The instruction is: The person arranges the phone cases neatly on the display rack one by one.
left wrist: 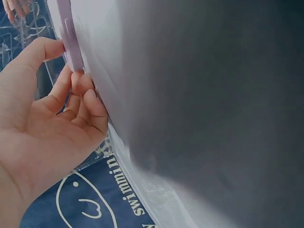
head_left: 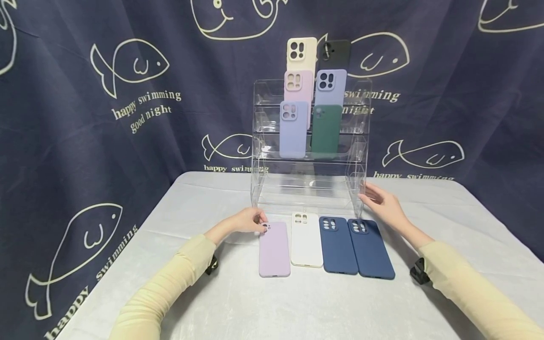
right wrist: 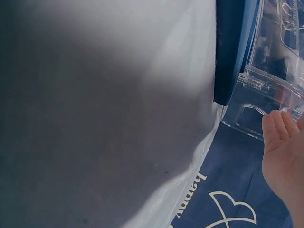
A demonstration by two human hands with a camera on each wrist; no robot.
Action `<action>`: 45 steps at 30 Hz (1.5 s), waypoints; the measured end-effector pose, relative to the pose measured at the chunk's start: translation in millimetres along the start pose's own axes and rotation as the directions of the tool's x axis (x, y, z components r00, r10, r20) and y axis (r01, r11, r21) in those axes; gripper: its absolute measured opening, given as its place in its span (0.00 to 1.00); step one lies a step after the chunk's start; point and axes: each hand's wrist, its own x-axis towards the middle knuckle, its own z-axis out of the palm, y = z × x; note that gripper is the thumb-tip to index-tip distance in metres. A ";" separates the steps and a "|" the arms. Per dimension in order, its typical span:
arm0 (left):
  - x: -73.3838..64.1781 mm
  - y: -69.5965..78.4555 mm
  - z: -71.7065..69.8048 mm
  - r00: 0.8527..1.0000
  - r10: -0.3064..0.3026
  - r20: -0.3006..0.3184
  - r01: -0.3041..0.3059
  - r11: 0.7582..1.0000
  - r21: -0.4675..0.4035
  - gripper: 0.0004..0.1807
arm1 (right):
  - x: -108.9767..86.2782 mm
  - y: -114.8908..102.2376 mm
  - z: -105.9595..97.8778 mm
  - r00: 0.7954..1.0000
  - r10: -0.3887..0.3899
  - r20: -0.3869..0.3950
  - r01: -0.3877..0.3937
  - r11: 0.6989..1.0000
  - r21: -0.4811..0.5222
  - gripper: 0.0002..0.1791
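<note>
My left hand (head_left: 245, 220) pinches the top left corner of a lilac phone case (head_left: 274, 252) lying on the table. In the left wrist view, the thumb (left wrist: 51, 47) presses one face of the case while fingertips curl at its end. To the right of this case lie a white phone case (head_left: 307, 243) and two navy blue phone cases (head_left: 339, 248), (head_left: 373, 252). My right hand (head_left: 386, 206) touches the right side of a clear tiered display stand (head_left: 310, 184), with fairly straight fingers (right wrist: 275, 126); the right wrist view hides part of this hand.
On the stand's upper tiers lean a cream case (head_left: 302, 52), a black case (head_left: 338, 54), a pink case (head_left: 299, 92), periwinkle cases (head_left: 331, 89), (head_left: 293, 137) and a green case (head_left: 326, 130). A pale cloth covers the table (head_left: 272, 311). Behind hangs a navy fish-print curtain (head_left: 178, 42).
</note>
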 end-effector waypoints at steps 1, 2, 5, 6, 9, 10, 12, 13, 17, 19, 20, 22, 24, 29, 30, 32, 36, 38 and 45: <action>-0.3 -0.1 0.0 1.000 0.009 -0.011 -0.009 1.000 0.005 0.10 | -0.3 -0.2 -0.1 1.000 0.000 -0.001 0.000 1.000 -0.002 0.28; -0.7 -0.1 -0.1 1.000 0.015 -0.023 -0.015 1.000 0.005 0.11 | -0.6 -0.6 -0.1 1.000 -0.001 -0.002 0.001 1.000 -0.008 0.28; -1.1 0.0 0.0 0.997 0.023 -0.070 -0.025 0.999 -0.027 0.11 | -1.5 -1.3 0.2 1.000 -0.004 -0.003 0.004 1.000 -0.015 0.28; -1.0 0.1 0.1 0.995 0.029 -0.093 -0.033 0.998 -0.046 0.12 | -1.8 -1.4 0.3 1.000 -0.004 -0.003 0.004 1.000 -0.014 0.28; -0.2 1.1 -0.3 0.983 0.044 -0.181 -0.067 0.990 -0.128 0.15 | -2.4 -0.8 0.6 1.000 -0.004 -0.002 0.004 1.000 -0.005 0.28; 0.3 1.4 -0.4 0.976 0.052 -0.213 -0.084 0.986 -0.147 0.15 | -2.5 -0.5 0.7 1.000 -0.004 -0.002 0.004 1.000 -0.002 0.28; 1.4 1.8 -0.6 0.960 0.065 -0.272 -0.114 0.979 -0.170 0.16 | -2.5 0.2 0.6 1.000 -0.002 -0.001 0.002 1.000 -0.002 0.28; 1.8 2.0 -0.7 0.952 0.067 -0.297 -0.124 0.976 -0.178 0.17 | -2.5 0.5 0.5 1.000 -0.001 -0.001 0.001 1.000 -0.007 0.28; 2.1 4.6 -1.7 0.921 0.079 -0.381 -0.161 0.969 -0.186 0.16 | -2.2 -0.3 0.5 1.000 0.003 0.002 -0.003 1.000 -0.028 0.27; 1.5 5.9 -2.5 0.902 0.075 -0.426 -0.173 0.965 -0.198 0.16 | -1.9 -1.5 0.5 1.000 0.005 0.004 -0.005 0.999 -0.034 0.27; 0.9 6.6 -3.0 0.891 0.074 -0.447 -0.181 0.963 -0.200 0.15 | -1.8 -2.3 0.5 1.000 0.005 0.006 -0.005 0.999 -0.033 0.27; 0.2 7.0 -3.6 0.874 0.060 -0.482 -0.181 0.961 -0.208 0.15 | -1.8 -3.4 0.6 1.000 0.006 0.009 -0.006 1.000 -0.030 0.27; -0.2 6.4 -3.9 0.863 0.042 -0.504 -0.169 0.963 -0.211 0.15 | -1.9 -4.0 0.9 1.000 0.005 0.010 -0.004 1.000 -0.031 0.27; -1.5 6.2 -4.1 0.859 0.024 -0.511 -0.143 0.970 -0.195 0.16 | -2.9 -3.3 1.7 1.000 0.001 0.011 -0.001 0.999 -0.035 0.27; -1.9 6.8 -4.2 0.861 0.022 -0.509 -0.139 0.971 -0.195 0.16 | -3.2 -3.3 1.8 1.000 0.003 0.013 -0.002 0.999 -0.034 0.27; -2.7 8.8 -5.1 0.861 0.016 -0.508 -0.133 0.972 -0.196 0.16 | -3.5 -3.4 1.8 1.000 0.008 0.015 -0.007 0.999 -0.031 0.27; -3.5 14.8 -8.9 0.855 0.019 -0.518 -0.136 0.972 -0.189 0.15 | -2.9 -4.8 1.1 1.000 0.014 0.018 -0.014 1.000 -0.026 0.27; -3.5 18.1 -11.6 0.852 0.027 -0.523 -0.141 0.974 -0.179 0.16 | -2.2 -5.2 0.4 1.000 0.016 0.018 -0.016 1.000 -0.026 0.27; -1.3 28.3 -22.9 0.829 0.089 -0.552 -0.192 0.973 -0.132 0.17 | -1.3 -3.5 -0.5 1.000 0.005 0.006 -0.004 1.000 -0.030 0.27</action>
